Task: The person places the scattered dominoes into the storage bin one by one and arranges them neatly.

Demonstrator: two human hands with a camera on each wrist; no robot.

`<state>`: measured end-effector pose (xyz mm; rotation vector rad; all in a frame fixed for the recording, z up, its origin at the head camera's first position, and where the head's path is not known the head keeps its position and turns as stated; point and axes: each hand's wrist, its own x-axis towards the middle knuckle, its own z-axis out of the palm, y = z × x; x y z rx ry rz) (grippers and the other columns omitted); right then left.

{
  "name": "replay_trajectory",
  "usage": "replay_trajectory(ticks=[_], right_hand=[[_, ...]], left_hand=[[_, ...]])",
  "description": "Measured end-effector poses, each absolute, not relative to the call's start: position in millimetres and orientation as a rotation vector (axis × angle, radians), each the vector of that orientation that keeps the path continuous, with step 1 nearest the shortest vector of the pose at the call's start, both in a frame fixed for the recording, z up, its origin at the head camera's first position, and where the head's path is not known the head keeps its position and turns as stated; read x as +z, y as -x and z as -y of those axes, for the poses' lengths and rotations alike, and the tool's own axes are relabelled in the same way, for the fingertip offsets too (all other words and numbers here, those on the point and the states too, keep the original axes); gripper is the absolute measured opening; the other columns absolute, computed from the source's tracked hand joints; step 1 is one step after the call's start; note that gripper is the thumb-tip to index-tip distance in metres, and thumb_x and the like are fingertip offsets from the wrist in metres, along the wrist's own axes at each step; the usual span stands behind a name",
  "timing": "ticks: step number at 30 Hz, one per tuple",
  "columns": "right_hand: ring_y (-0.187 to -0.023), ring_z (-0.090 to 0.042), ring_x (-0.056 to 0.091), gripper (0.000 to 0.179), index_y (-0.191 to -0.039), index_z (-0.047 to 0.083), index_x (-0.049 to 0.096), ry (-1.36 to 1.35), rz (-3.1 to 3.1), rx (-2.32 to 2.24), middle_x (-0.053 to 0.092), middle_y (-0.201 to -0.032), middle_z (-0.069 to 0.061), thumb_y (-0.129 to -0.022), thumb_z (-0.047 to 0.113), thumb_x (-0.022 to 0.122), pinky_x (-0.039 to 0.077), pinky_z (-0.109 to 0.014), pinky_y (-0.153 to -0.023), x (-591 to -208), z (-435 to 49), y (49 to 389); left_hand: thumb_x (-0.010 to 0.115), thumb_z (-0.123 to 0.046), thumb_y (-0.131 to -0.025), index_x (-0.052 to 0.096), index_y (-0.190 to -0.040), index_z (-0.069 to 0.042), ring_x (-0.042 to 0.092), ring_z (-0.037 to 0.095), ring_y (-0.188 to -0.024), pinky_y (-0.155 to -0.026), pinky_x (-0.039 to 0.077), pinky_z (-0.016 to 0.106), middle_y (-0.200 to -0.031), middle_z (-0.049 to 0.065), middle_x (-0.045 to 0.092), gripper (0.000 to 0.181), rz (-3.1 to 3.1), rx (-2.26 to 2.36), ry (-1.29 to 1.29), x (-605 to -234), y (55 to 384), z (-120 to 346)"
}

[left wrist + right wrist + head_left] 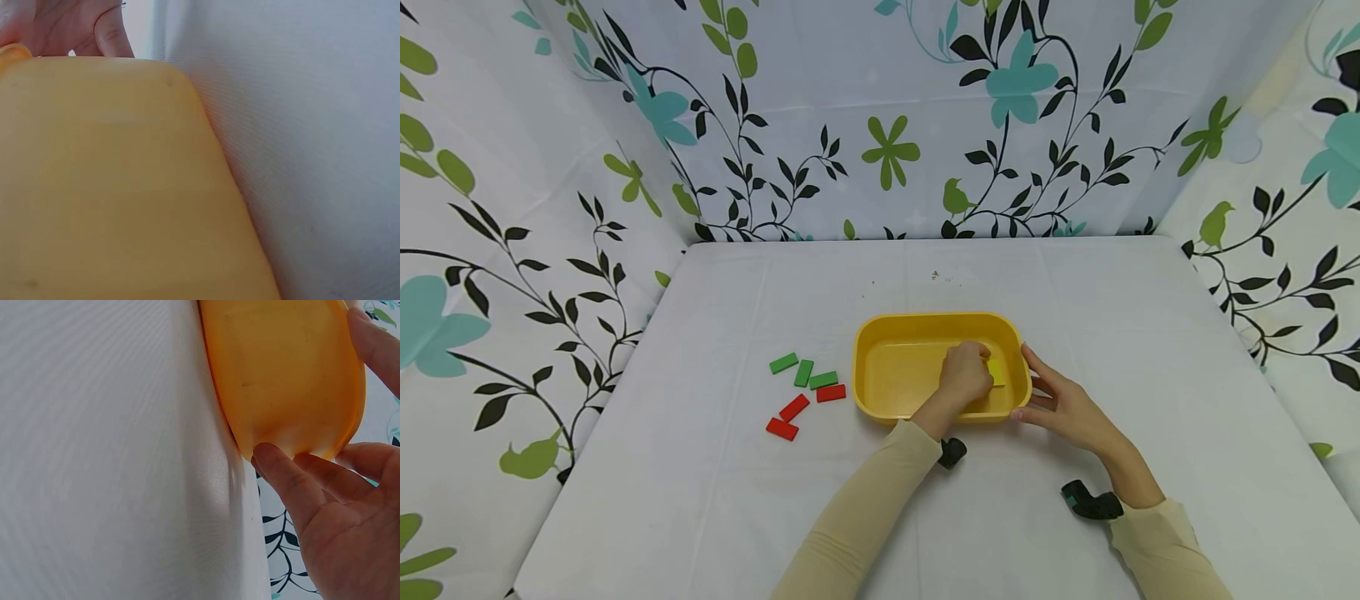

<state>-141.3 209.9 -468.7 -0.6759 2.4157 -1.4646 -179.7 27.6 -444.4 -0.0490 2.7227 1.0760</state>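
Note:
A yellow tray [891, 367] rests on the white table. My left hand [966, 372] reaches over its near rim, fingers curled at a small yellow block [997, 372] inside the right half; the hand covers much of that area. At the tray's right end is my right hand [1071, 408], its spread fingers touching the rim and outer wall. The right wrist view shows those fingertips [267, 453] against the tray wall. In the left wrist view the tray's outer side [125, 175] fills the left, with part of a hand above the rim.
Left of the tray lie several loose blocks: green ones [784, 362] nearer the back and red ones [782, 429] nearer the front. A patterned curtain [880, 125] encloses the table's back and sides. Black wrist cameras [1092, 502] sit at the cuffs.

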Motion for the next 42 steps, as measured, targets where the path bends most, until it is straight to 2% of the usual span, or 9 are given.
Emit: replay_trajectory(ticks=[6, 13, 20, 24, 27, 30, 32, 37, 42], right_hand=[[-0.135, -0.045, 0.042, 0.094, -0.158, 0.015, 0.012, 0.679, -2.413, -1.47, 0.013, -0.163, -0.015, -0.087, 0.018, 0.074, 0.047, -0.039, -0.097, -468.7, -210.8, 141.7], [-0.134, -0.046, 0.042, 0.094, -0.158, 0.013, 0.013, 0.695, -2.426, -1.468, 0.014, -0.163, -0.018, -0.087, 0.018, 0.074, 0.048, -0.034, -0.096, -468.7, -211.4, 141.4], [-0.134, -0.047, 0.042, 0.094, -0.158, 0.012, 0.012, 0.697, -2.424, -1.455, 0.014, -0.163, -0.019, -0.087, 0.018, 0.074, 0.047, -0.036, -0.097, -470.3, -210.4, 141.1], [-0.134, -0.047, 0.042, 0.094, -0.158, 0.012, 0.012, 0.704, -2.431, -1.454, 0.014, -0.163, -0.019, -0.087, 0.018, 0.074, 0.047, -0.032, -0.097, -470.1, -210.5, 141.8], [-0.134, -0.045, 0.042, 0.095, -0.158, 0.013, 0.012, 0.7, -2.42, -1.474, 0.013, -0.163, -0.017, -0.086, 0.017, 0.074, 0.047, -0.021, -0.097, -470.0, -209.7, 141.8], [-0.134, -0.045, 0.042, 0.094, -0.158, 0.013, 0.013, 0.7, -2.406, -1.488, 0.014, -0.163, -0.017, -0.086, 0.017, 0.074, 0.046, -0.018, -0.097, -469.9, -208.5, 141.6], [-0.134, -0.044, 0.043, 0.095, -0.158, 0.013, 0.013, 0.686, -2.403, -1.481, 0.014, -0.163, -0.016, -0.086, 0.018, 0.075, 0.047, -0.023, -0.098, -469.6, -207.9, 141.0], [-0.134, -0.044, 0.043, 0.095, -0.158, 0.014, 0.012, 0.684, -2.425, -1.453, 0.015, -0.163, -0.017, -0.086, 0.019, 0.075, 0.046, -0.039, -0.098, -468.0, -208.5, 140.4], [-0.134, -0.044, 0.043, 0.094, -0.158, 0.013, 0.012, 0.683, -2.426, -1.46, 0.015, -0.163, -0.017, -0.087, 0.018, 0.074, 0.046, -0.04, -0.098, -467.2, -209.2, 140.7]], left_hand=[[0.067, 0.001, -0.082, 0.067, -0.124, -0.007, 0.059, 0.018, -0.096, -0.092, 0.051, 0.027, -0.12, 0.005, 0.069, 0.042, -2.718, 1.103, 0.037, -445.4, 180.1, -27.9], [0.071, -0.003, -0.081, 0.067, -0.124, -0.011, 0.056, 0.012, -0.079, -0.073, 0.049, 0.021, -0.092, 0.001, 0.067, 0.045, -2.775, 1.269, -0.009, -442.8, 176.0, -20.9], [0.074, -0.011, -0.085, 0.061, -0.131, -0.013, 0.062, 0.014, -0.085, -0.07, 0.051, 0.017, -0.111, 0.009, 0.067, 0.048, -2.768, 1.487, -0.145, -418.0, 163.8, 7.4], [0.075, -0.013, -0.086, 0.058, -0.135, -0.014, 0.064, 0.018, -0.092, -0.076, 0.054, 0.023, -0.116, 0.009, 0.064, 0.052, -2.752, 1.537, -0.18, -395.9, 153.4, 37.1], [0.075, -0.012, -0.085, 0.057, -0.136, -0.014, 0.064, 0.022, -0.094, -0.083, 0.056, 0.033, -0.115, 0.008, 0.062, 0.053, -2.763, 1.583, -0.18, -384.1, 141.6, 63.4], [0.076, -0.01, -0.084, 0.057, -0.134, -0.011, 0.063, 0.024, -0.093, -0.086, 0.055, 0.04, -0.114, 0.01, 0.061, 0.054, -2.805, 1.637, -0.12, -378.6, 125.1, 93.1], [0.076, -0.008, -0.083, 0.057, -0.134, -0.011, 0.064, 0.025, -0.091, -0.086, 0.055, 0.041, -0.114, 0.011, 0.062, 0.055, -2.837, 1.671, -0.034, -378.7, 113.1, 114.7], [0.076, -0.009, -0.082, 0.057, -0.134, -0.011, 0.065, 0.024, -0.09, -0.08, 0.053, 0.028, -0.116, 0.01, 0.061, 0.055, -2.902, 1.699, 0.242, -383.2, 86.6, 161.3], [0.073, -0.015, -0.086, 0.052, -0.139, -0.011, 0.064, 0.026, -0.096, -0.078, 0.049, 0.023, -0.123, 0.013, 0.056, 0.057, -2.937, 1.607, 0.521, -391.4, 66.4, 187.0]])
